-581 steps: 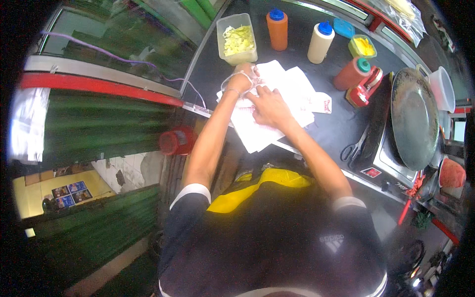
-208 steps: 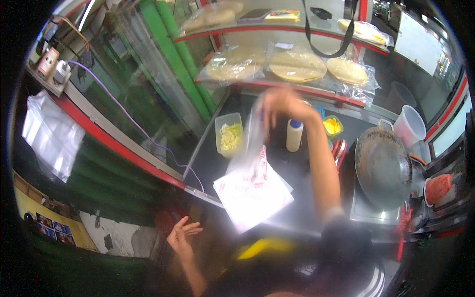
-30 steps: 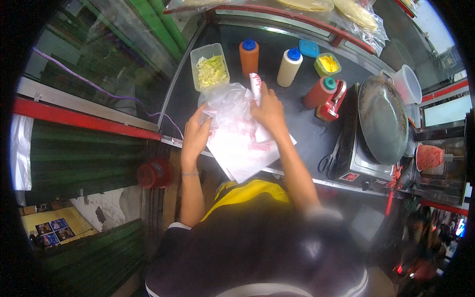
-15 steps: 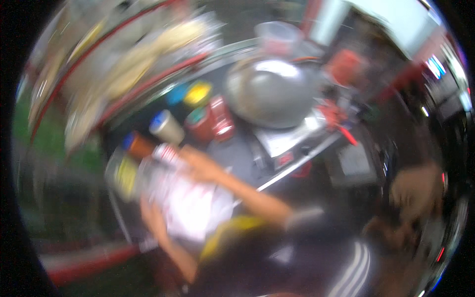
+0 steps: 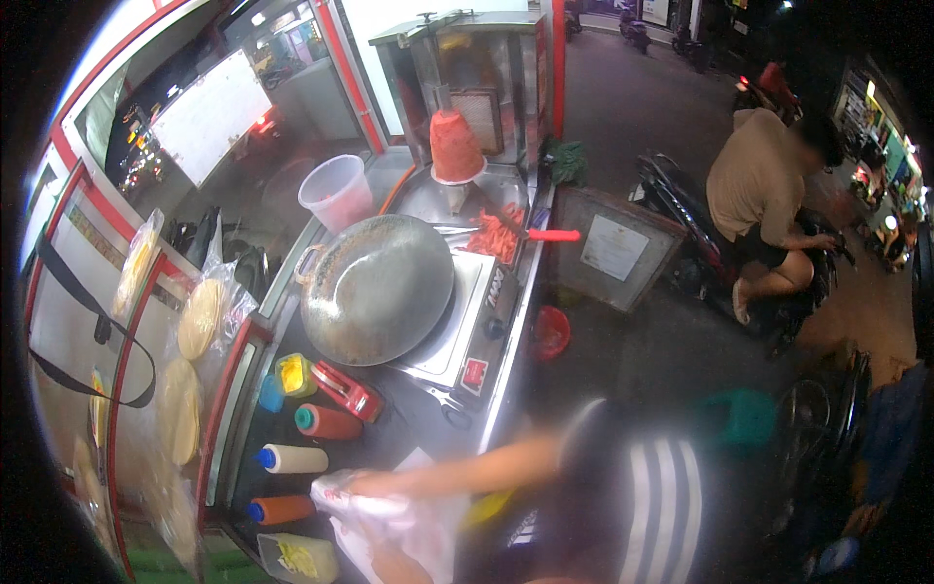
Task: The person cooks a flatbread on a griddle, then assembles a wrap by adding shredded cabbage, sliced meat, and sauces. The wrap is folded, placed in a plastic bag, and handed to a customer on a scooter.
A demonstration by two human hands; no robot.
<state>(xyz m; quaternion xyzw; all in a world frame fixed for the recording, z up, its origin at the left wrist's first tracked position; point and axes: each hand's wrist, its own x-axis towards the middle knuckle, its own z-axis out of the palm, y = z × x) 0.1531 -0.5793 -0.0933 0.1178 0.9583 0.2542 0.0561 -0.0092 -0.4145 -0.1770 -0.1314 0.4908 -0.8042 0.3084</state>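
Observation:
A thin white plastic bag (image 5: 418, 516) with some red print lies at the near end of the counter. My right hand (image 5: 368, 484), slightly blurred, is closed on its gathered upper edge. Low in the picture my left hand (image 5: 397, 565) is against the bag, its fingers blurred and partly hidden. To the left of the bag lie two squeeze bottles, an orange one (image 5: 284, 509) and a cream one (image 5: 296, 458), both with blue caps. A clear tub of pale green shreds (image 5: 300, 559) stands nearest my left hand.
Farther along are a red squeeze bottle (image 5: 333, 422), a red stapler-like tool (image 5: 348, 391), scissors (image 5: 449, 407), and a large domed pan (image 5: 377, 289) over a stove (image 5: 457, 321). A red-handled knife (image 5: 553, 235) juts past the counter edge. Someone sits on a motorbike (image 5: 764, 209) to the right.
My view has swung right and sharpened, showing the meat spit and street. The bag and both hands now appear lower in the picture. My right hand stays at the bag's upper edge.

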